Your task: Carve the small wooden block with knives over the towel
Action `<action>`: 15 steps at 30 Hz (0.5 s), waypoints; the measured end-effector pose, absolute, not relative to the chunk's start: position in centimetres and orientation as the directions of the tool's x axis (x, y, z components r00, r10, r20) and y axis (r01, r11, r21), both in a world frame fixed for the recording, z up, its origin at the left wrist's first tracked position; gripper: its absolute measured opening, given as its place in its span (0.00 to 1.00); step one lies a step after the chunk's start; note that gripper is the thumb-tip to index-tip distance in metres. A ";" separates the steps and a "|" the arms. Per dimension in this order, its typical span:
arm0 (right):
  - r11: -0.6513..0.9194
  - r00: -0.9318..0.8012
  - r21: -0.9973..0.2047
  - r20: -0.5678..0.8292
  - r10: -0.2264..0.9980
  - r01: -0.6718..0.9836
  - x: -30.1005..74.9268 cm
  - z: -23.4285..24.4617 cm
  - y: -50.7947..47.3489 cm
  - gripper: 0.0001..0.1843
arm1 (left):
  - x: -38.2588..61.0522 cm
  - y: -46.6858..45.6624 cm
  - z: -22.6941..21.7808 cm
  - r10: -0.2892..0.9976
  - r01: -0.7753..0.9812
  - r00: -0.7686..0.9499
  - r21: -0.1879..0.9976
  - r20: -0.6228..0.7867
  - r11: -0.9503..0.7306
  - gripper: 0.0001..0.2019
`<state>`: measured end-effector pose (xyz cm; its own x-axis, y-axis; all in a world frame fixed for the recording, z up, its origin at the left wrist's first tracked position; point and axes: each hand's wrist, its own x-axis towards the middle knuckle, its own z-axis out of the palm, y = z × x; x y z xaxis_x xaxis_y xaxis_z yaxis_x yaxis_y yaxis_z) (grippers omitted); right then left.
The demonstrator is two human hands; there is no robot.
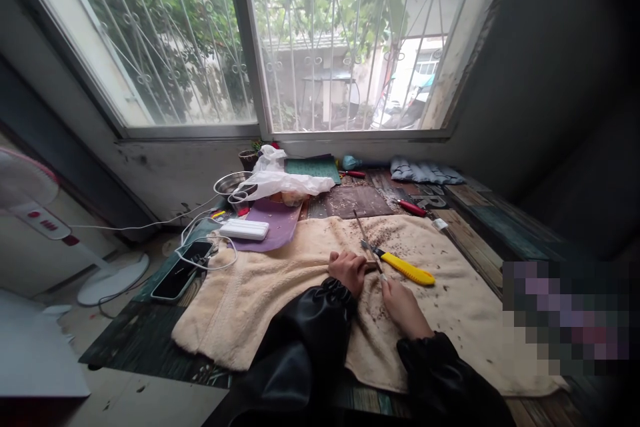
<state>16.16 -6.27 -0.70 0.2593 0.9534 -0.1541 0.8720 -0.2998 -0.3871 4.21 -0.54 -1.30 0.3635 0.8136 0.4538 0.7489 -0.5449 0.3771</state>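
Observation:
My left hand (347,271) is closed around a small brown piece of wood (371,266), pressing it down on the beige towel (280,307). In my right hand (404,307) is a thin, long file (362,229), its shaft pointing up and left and crossing the wood's end. My fingers hide the wood's other end and most of the file's handle. Just beyond my hands lies a yellow utility knife (407,269) on the towel. Dark shavings are scattered around it.
A white power bank (244,229) with a cable lies on purple material (280,230) at the left, near a phone (183,273). Behind are a white plastic bag (295,183), a metal bowl (234,183), a green mat (313,170) and a red-handled tool (413,207).

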 end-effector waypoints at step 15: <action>-0.273 0.230 -0.379 -0.154 0.961 0.884 16.9 -1.0 -6.5 0.19 | 4.2 -0.6 -1.4 0.803 0.744 0.382 0.364 0.457 -0.561 0.07</action>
